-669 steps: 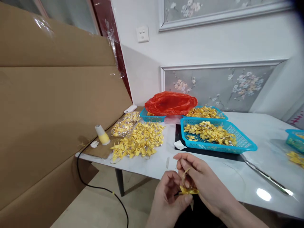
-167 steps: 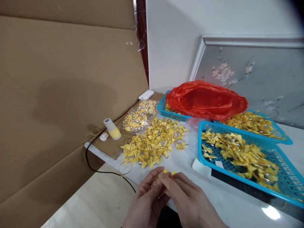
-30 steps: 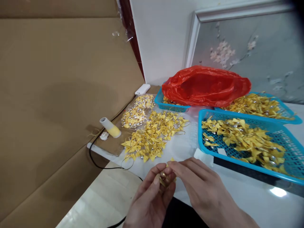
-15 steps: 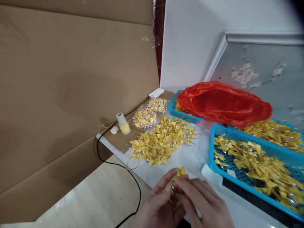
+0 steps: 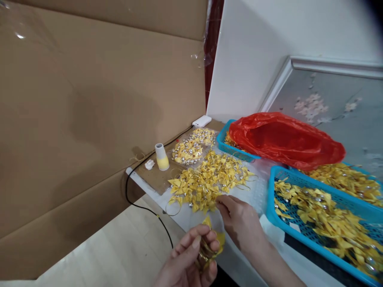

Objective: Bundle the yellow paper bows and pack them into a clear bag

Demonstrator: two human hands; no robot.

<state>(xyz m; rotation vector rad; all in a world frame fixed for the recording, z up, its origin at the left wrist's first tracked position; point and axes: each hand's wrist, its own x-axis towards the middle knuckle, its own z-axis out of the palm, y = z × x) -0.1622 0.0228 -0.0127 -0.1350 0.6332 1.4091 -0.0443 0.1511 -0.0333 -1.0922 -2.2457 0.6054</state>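
Low in the view, my left hand [image 5: 191,255] curls around a yellow ribbon ornament [image 5: 220,242] with shiny gold parts between the fingers. A pointed yellow tip stands out above the thumb. My right hand [image 5: 242,221] is up and to the right, at the near edge of a pile of yellow ribbon ornaments [image 5: 206,179] with silver beads and thin loops. Its thumb and fingertips are pinched together against the pile; what is between them is hidden.
Blue baskets of similar ornaments stand right, the near basket [image 5: 272,199] closest. A red plastic bag [image 5: 287,139] lies over the back ones. Bagged ornaments [image 5: 188,151], a white-and-yellow cone [image 5: 162,157] and a black cable [image 5: 127,191] are left. Cardboard [image 5: 104,99] walls the left side.
My hands have come apart. The right has moved forward to the pile's edge, while the left stays low with the yellow ornament. The view has shifted slightly.
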